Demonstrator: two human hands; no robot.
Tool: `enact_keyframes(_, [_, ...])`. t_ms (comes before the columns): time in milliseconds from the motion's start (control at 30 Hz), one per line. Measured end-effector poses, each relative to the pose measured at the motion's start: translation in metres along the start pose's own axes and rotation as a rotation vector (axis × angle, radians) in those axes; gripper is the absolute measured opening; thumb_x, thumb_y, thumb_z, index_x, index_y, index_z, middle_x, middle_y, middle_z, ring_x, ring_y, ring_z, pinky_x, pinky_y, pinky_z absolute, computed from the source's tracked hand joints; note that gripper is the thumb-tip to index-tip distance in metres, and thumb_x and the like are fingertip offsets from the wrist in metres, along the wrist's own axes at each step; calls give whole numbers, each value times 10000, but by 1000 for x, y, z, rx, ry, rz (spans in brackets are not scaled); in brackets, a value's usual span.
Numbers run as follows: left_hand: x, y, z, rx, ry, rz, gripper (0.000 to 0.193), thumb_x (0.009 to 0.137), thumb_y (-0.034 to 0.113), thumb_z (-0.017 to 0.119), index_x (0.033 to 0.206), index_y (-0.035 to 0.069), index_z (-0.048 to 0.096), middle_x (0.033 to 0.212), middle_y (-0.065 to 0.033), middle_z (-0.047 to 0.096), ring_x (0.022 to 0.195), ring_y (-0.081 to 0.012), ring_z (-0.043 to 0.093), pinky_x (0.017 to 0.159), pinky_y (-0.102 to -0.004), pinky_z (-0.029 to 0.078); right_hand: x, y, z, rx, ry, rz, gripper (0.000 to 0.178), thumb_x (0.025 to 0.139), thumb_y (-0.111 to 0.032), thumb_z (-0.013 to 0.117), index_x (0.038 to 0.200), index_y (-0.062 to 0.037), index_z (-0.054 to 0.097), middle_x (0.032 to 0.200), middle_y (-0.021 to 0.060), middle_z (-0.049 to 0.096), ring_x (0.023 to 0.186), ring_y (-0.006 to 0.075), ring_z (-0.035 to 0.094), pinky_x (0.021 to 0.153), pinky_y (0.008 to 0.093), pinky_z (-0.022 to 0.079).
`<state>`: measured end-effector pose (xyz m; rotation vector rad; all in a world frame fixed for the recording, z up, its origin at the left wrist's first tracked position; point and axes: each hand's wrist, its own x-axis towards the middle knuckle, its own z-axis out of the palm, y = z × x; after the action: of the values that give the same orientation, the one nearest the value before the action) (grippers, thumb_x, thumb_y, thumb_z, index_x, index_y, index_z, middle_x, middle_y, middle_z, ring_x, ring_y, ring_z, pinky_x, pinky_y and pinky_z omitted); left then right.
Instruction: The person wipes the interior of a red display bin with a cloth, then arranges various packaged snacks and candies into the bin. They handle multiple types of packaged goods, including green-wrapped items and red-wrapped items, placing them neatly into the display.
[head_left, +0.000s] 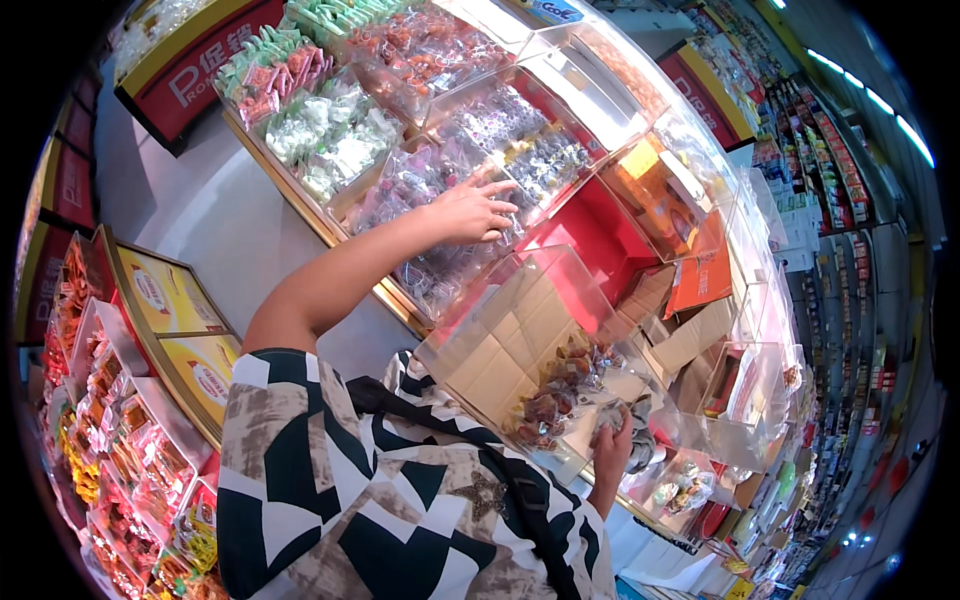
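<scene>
The left hand (478,210) is lying open, fingers spread, on wrapped sweets (500,135) in a clear bin; the right hand (613,440) is gripping a bunch of wrappers (640,440) beside brown sweets (560,385); the sorting looks only partly done, with the bins full.

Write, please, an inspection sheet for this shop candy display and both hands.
Surface: tiered display stand of clear plastic bins with gold trim.
Job's things: small clear-wrapped dark candies under the left hand; brown-wrapped sweets in a tilted clear bin near the right hand.
Clutter: folded cardboard boxes in an emptied red-lined bin.
Grippers: left hand spread flat on the candies; right hand closed on a greyish wrapped bundle.
Cables: nothing seen.
Surroundings: stocked shelves along an aisle.
</scene>
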<state>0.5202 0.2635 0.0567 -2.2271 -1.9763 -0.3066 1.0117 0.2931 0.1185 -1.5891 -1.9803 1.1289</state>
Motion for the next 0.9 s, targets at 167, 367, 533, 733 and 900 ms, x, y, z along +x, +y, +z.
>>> enact_keyframes(167, [-16, 35, -34, -273, 130, -119, 420, 951, 420, 493, 1287, 181, 575, 1412, -10, 494, 1436, -241, 246, 1157, -562, 113, 2, -7, -4, 20, -18, 11, 466, 930, -62, 481, 1375, 30, 380, 601, 13, 507, 527, 87, 466, 512, 241, 385])
enact_keyframes(367, [-109, 155, -81, -1341, -102, -410, 899, 873, 520, 598, 1516, 38, 193, 1574, -208, 152, 1480, -283, 77, 1179, -424, 120, 4, -5, -9, -26, -34, 25, 471, 920, -63, 484, 1373, 25, 389, 578, 14, 500, 521, 91, 474, 515, 249, 400])
enact_keyframes(533, [-117, 168, -79, -1433, 24, -443, 870, 814, 226, 580, 1525, 22, 122, 1585, -206, 85, 1487, -271, 25, 1184, -371, 83, 2, -26, -15, 3, -23, 22, 476, 917, -62, 488, 1375, 22, 391, 604, 4, 501, 522, 83, 462, 510, 246, 395])
enact_keyframes(733, [-108, 167, -92, -1444, -11, -441, 889, 723, 62, 498, 1520, -5, 112, 1581, -222, 85, 1488, -281, 18, 1184, -354, 69, 9, -20, -13, 14, -23, 11, 469, 921, -51, 480, 1378, 15, 394, 617, 0, 496, 523, 73, 449, 501, 230, 384])
enact_keyframes(900, [-109, 169, -89, -1421, -19, -412, 902, 704, 42, 497, 1515, -25, 108, 1581, -230, 70, 1488, -272, 12, 1182, -337, 68, 6, -9, -15, -13, 9, -11, 464, 920, -39, 493, 1374, 6, 403, 622, 2, 498, 510, 75, 453, 485, 223, 383])
